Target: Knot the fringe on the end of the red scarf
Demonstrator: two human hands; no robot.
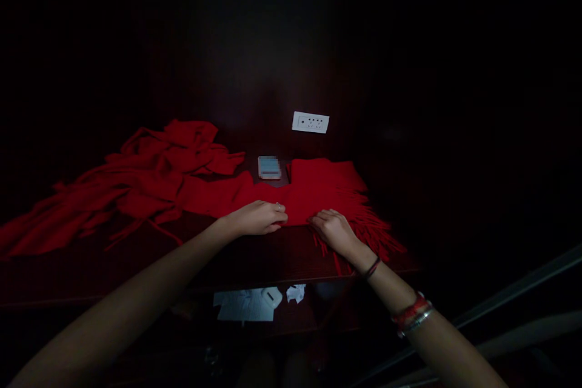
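Scarf of bright red fringed fabric (300, 203) lies on the dark reddish-brown tabletop (254, 254), close to its near edge. Its long axis runs left to right, roughly along that edge; the fringed end points right, with strands fanning right and towards the person. Leftwards the strip runs up to a loose, rumpled heap of red fabric (150, 170), and where one stops and the other starts cannot be told.

The bare left hand (259, 217), with a thin ring on one finger, grasps the strip's near edge between thumb and bent fingers. The bare right hand (334, 230) lies at the same edge, just beside the fringe, its fingers curled down onto the fabric; its thumb is hidden, so whether it grips cannot be told. A dark cord (373, 268) circles that wrist, and red and silver bracelets (411, 315) sit further up the forearm.

Directly behind the strip lies a flat, folded red fabric piece (322, 173), overlapped at its front. Left of this, between it and the heap, rests a small rectangular object with a pale blue face (270, 167), blurred. A white rectangular socket plate (310, 122) is on the dark wall behind. Below the tabletop, a shelf holds white paper sheets (245, 309) and a crumpled white scrap (296, 293)
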